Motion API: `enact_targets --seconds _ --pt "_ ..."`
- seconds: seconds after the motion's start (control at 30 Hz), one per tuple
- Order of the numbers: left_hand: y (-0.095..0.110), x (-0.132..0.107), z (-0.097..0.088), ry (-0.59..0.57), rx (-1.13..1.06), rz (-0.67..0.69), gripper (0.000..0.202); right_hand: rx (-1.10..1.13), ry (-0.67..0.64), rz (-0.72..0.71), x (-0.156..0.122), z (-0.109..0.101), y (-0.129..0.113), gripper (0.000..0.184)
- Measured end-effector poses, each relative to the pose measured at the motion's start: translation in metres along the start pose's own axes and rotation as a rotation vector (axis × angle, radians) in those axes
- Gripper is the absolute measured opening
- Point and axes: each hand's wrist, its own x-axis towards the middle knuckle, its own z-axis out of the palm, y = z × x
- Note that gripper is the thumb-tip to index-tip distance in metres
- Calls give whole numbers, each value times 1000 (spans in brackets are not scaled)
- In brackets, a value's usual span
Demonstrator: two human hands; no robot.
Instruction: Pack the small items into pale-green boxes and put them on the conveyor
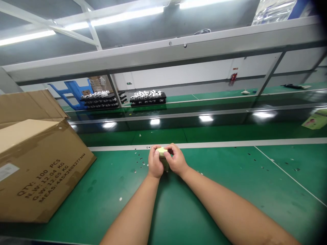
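A small pale yellow-green box (162, 153) sits between both of my hands on the green table (204, 204), near the white line. My left hand (154, 162) grips its left side with curled fingers. My right hand (175, 159) closes over its right side and top, fingers bent onto the box. Most of the box is hidden by my fingers.
A large open cardboard carton (38, 170) stands at the left. Behind the white line runs a dark conveyor belt (204, 117). Black trays with white-and-black items (148, 97) sit beyond it, near a blue plastic stool (73, 90). A light green package (316, 119) lies at far right.
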Motion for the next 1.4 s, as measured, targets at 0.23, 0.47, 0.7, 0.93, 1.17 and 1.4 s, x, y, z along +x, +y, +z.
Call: enact_targets --seconds 0.23,0.47,0.7,0.93,1.17,1.4 --pt "-2 -1 1 16 52 8 32 20 -7 18 0 1 4 14" --pt "-3 3 3 31 91 3 37 -44 -2 10 2 -2 -1 15" --pt "-2 -4 -1 26 174 32 34 -39 -14 -14 4 -1 1 12" --pt "4 -10 6 -97 429 77 76 -221 7 1 21 -15 2 7" --pt "3 -4 7 -93 523 72 64 -212 -48 -163 25 -21 -1 17" --pt "12 -2 9 -70 426 -36 60 -318 -85 -119 23 -15 -15 15"
